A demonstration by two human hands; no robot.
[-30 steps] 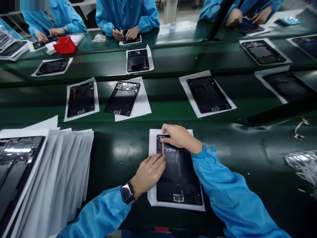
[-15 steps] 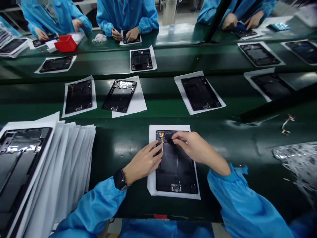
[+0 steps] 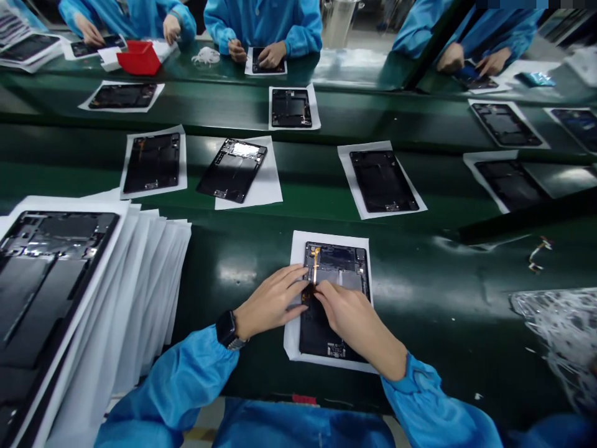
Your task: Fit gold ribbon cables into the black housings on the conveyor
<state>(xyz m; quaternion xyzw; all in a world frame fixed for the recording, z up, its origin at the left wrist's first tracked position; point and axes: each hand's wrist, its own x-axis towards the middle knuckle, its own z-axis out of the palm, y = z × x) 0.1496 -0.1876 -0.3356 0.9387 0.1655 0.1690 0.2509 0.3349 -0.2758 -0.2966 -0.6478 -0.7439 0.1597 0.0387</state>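
Observation:
A black tablet back frame (image 3: 342, 264) lies on a white sheet (image 3: 297, 246) on the green bench in front of me. A thin orange flex cable (image 3: 316, 261) runs down its upper left part. My left hand (image 3: 270, 302) rests on the frame's left edge with its fingers stretched toward the cable's lower end. My right hand (image 3: 352, 320) lies over the frame's middle, its fingertips pressed at the cable's lower end next to the left fingertips. Whether either hand pinches the cable is hidden by the fingers.
A stack of frames on white sheets (image 3: 56, 292) fills the left. More frames on sheets (image 3: 382, 180) lie on the green conveyor (image 3: 308, 180) beyond. Other people in blue sleeves (image 3: 265, 25) work across it, near a red tray (image 3: 138, 59). Crumpled clear film (image 3: 559, 323) lies at the right.
My right hand has come down from the frame's top edge to its middle, uncovering the upper part and the orange cable. My left hand stayed at the left edge.

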